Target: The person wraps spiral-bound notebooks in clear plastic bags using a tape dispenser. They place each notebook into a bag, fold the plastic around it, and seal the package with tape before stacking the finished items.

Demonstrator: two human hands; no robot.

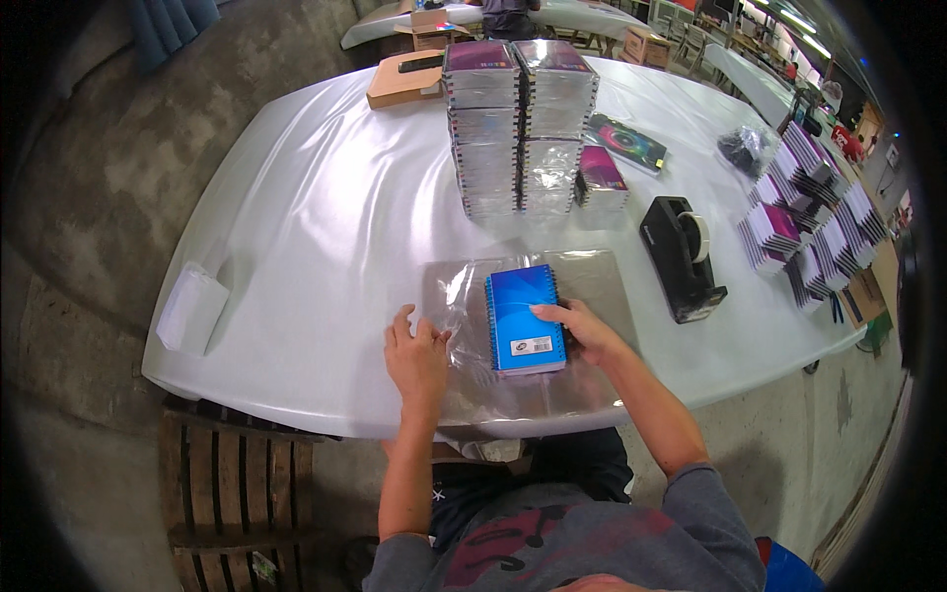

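A stack of blue spiral notebooks lies on a sheet of clear plastic wrap near the table's front edge. My right hand grips the stack's right side, its thumb on the top cover and the other fingers down along the edge, partly hidden. To the left of the stack, my left hand is held apart from it over the sheet's left edge. Its fingers are spread and slightly bent, with nothing in them. A white label shows on the lower part of the top cover.
Tall stacks of wrapped notebooks stand at the back middle. A black tape dispenser is to the right, with piles of purple-covered notebooks beyond. White folded paper lies at the left edge. A cardboard box sits behind.
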